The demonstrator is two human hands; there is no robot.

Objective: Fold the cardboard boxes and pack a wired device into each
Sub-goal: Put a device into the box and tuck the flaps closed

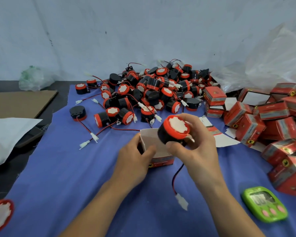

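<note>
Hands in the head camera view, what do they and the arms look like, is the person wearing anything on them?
Both are bare. The left hand and right hand show no gloves, no rings on the fingers in view, and no watch or bracelet at either wrist. The left forearm and right forearm are uncovered to the frame's bottom edge; no sleeve shows.

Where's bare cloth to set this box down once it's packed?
Bare blue cloth left of the left hand, below the loose connectors. Crowded: device pile behind, red boxes on the right, green timer at near right.
</note>
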